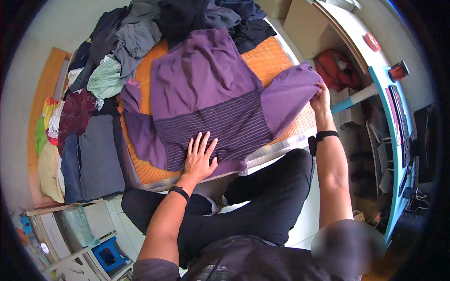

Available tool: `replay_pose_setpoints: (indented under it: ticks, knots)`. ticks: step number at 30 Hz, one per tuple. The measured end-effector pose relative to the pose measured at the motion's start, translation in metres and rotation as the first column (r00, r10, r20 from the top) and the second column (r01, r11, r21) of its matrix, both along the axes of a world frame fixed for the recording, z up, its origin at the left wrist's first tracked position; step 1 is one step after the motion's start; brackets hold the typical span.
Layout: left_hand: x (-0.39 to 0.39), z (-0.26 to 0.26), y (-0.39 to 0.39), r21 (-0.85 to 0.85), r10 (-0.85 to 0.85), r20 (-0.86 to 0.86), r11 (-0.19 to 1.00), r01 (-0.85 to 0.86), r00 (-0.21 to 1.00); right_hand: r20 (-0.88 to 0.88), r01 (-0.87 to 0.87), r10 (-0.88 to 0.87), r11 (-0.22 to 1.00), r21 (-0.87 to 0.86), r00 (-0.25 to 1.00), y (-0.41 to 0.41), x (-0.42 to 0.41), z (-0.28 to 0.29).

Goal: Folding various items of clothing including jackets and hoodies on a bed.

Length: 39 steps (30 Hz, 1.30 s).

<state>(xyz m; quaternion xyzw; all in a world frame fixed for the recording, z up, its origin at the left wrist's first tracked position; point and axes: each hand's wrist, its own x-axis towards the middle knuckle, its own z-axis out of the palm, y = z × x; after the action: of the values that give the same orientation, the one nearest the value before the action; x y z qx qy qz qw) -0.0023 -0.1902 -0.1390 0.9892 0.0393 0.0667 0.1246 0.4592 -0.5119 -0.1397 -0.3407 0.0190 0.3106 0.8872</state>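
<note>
A purple long-sleeved top with a dark striped band lies spread on an orange woven mat over a bed. My left hand rests palm down on the striped band near the top's lower edge, fingers apart. At the right, my right hand pinches the end of the right-side sleeve, which is stretched outward. The other sleeve lies bent at the left, partly hidden under the top.
Piled dark and grey clothes line the far side and left, with a pale green garment among them. Folded grey cloth lies at the near left. A blue-edged desk with a keyboard stands at the right.
</note>
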Motion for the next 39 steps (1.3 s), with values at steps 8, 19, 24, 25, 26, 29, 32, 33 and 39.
replay_pose_setpoints:
  ticks: [8,19,24,25,26,29,32,33,39]
  knots:
    - [-0.009,0.012,0.005,0.075,-0.104,-0.047,0.991,0.107,0.993,-0.127,0.244,-0.305,0.902,-0.356,0.944,-0.018,-0.048,-0.009]
    - [0.103,0.036,-0.03,-0.079,-0.206,0.039,0.975,0.208,0.978,-0.13,0.286,-0.355,0.881,-0.377,0.926,-0.027,0.012,-0.053]
    - [0.163,0.003,-0.078,-0.052,-0.116,0.122,0.991,0.123,0.986,-0.173,0.342,-0.385,0.911,-0.232,0.907,-0.008,-0.01,-0.025]
    - [0.164,-0.012,-0.086,-0.077,-0.069,0.114,0.994,0.078,0.991,-0.17,0.346,-0.391,0.907,-0.241,0.905,-0.009,-0.011,-0.022]
    - [0.161,-0.026,-0.089,-0.051,-0.054,0.107,0.997,0.06,0.993,-0.2,0.301,-0.351,0.923,-0.239,0.915,-0.007,-0.013,-0.02]
    - [0.162,-0.025,-0.092,-0.032,-0.091,0.107,0.995,0.095,0.99,-0.2,0.163,-0.218,0.952,-0.259,0.955,-0.026,-0.009,-0.012]
    - [0.171,-0.017,-0.104,-0.073,-0.117,0.135,0.989,0.128,0.984,-0.007,0.309,-0.327,0.9,-0.309,0.945,-0.052,0.022,-0.003]
    - [0.165,-0.022,-0.096,-0.052,-0.101,0.117,0.993,0.108,0.988,0.031,0.391,-0.399,0.876,-0.282,0.916,-0.018,0.007,0.017]
    - [0.166,-0.024,-0.089,-0.27,0.026,0.253,0.962,0.045,0.967,0.914,0.791,0.354,0.493,-0.361,0.197,0.111,-0.114,0.092]
